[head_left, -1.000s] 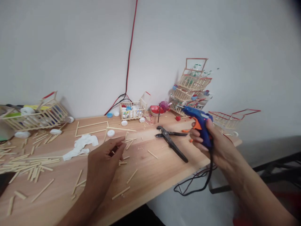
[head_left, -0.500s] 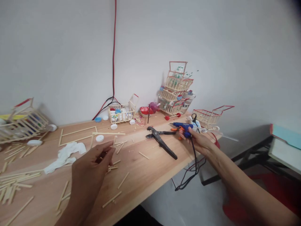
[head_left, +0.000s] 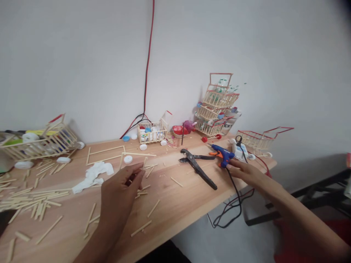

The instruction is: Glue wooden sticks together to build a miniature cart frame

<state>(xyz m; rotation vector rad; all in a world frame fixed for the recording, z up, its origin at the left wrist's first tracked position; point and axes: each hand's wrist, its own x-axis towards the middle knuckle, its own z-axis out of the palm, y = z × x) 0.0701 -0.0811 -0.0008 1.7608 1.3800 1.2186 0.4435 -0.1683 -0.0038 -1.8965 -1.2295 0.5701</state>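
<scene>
Between thumb and forefinger, my left hand (head_left: pixel 122 191) pinches a short wooden stick (head_left: pixel 145 163), held upright over the table. My right hand (head_left: pixel 242 171) is at the grip of a blue glue gun (head_left: pixel 224 155), which lies near the right edge with its nozzle to the left; the fingers are stretched out and touch its rear. Beside the nozzle lie black pliers (head_left: pixel 199 168). Behind my left hand are a rectangular stick frame (head_left: pixel 105 149), a white cap (head_left: pixel 128 159) and crumpled white tissue (head_left: pixel 93 176).
Stick carts stand along the wall: one at the left (head_left: pixel 52 144), a small one with caps (head_left: pixel 153 134), a stack (head_left: pixel 212 109), and one at the right (head_left: pixel 257 140). Loose sticks (head_left: pixel 35 201) cover the table's left. A black cord (head_left: pixel 239 197) hangs off the front edge.
The view has turned left. My right hand has loosened from the glue gun, which now rests on the table. My left hand still pinches the stick.
</scene>
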